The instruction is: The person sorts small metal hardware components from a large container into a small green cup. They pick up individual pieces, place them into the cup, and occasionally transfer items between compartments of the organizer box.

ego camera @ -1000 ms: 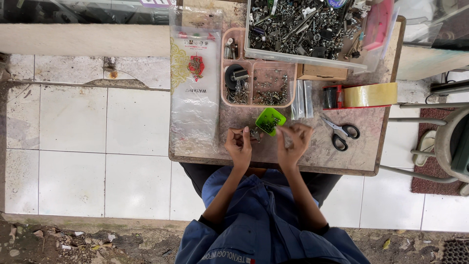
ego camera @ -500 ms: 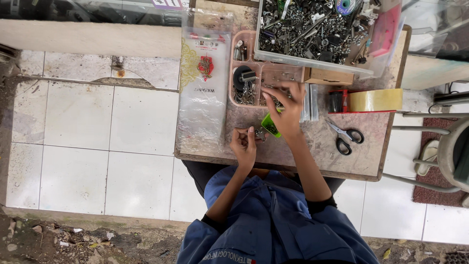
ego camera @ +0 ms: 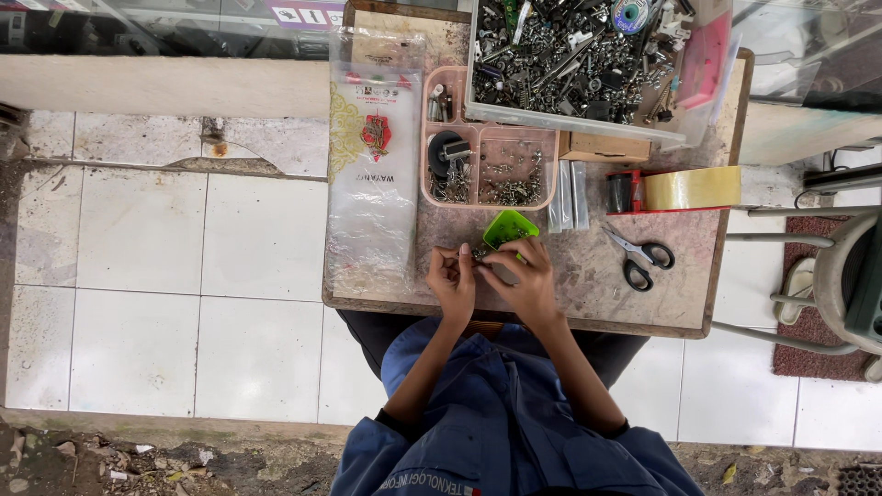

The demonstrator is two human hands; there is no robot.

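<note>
My left hand (ego camera: 452,278) and my right hand (ego camera: 523,279) meet over the near part of a small worn wooden table (ego camera: 680,266). Both pinch a small metal part (ego camera: 481,265) between the fingertips; it is too small to make out. A small green tray (ego camera: 509,228) lies just beyond my right hand. Farther back sits a pink compartment tray (ego camera: 487,165) with screws and a black round piece.
A clear bin (ego camera: 579,55) full of metal hardware stands at the back. Black-handled scissors (ego camera: 638,257) and a roll of tape in a red dispenser (ego camera: 684,188) lie to the right. A clear plastic packet (ego camera: 372,184) covers the table's left side. A stool stands right.
My right hand has come back from the pink tray to join my left hand at the table's near edge. The camera view has shifted slightly.
</note>
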